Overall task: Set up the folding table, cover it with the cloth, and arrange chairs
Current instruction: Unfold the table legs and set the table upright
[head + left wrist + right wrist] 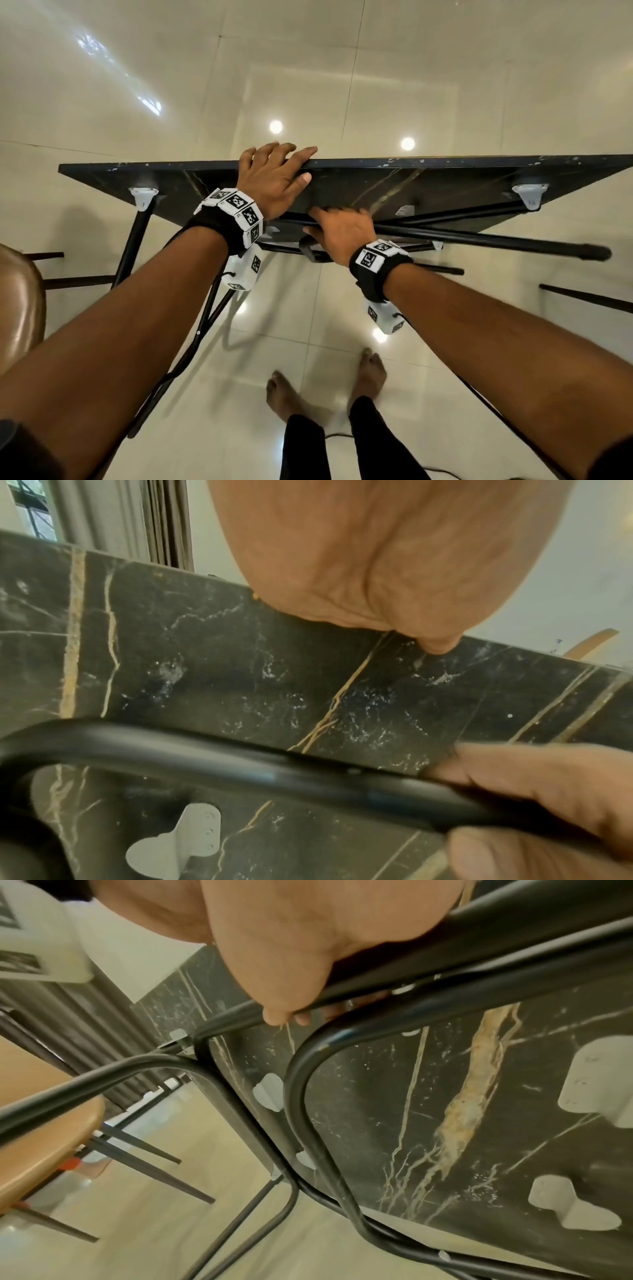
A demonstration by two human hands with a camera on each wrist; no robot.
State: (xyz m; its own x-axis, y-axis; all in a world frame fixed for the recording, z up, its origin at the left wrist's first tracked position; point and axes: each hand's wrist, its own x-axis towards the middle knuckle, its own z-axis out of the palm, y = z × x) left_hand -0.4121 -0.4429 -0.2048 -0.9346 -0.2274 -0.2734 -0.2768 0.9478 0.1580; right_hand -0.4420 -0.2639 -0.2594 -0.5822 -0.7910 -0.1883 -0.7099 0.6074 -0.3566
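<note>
The folding table (445,185) stands on its long edge, its dark marbled underside (240,669) facing me. My left hand (277,174) grips the top edge near the middle, fingers draped over it and thumb on the near face. Just below it, my right hand (339,229) holds a black metal leg tube (479,240) that lies angled out from the underside. The left wrist view shows that tube (240,772) with the right hand's fingers (531,791) wrapped round it. In the right wrist view my palm (291,947) presses on the tube (514,934). No cloth is in view.
A brown chair (17,308) stands close at the left, its seat (41,1110) beside the table legs. Dark chair legs (582,298) show at the right. My bare feet (284,394) stand on glossy cream tiles, with a cable (339,437) on the floor. White brackets (144,197) hold the leg frames.
</note>
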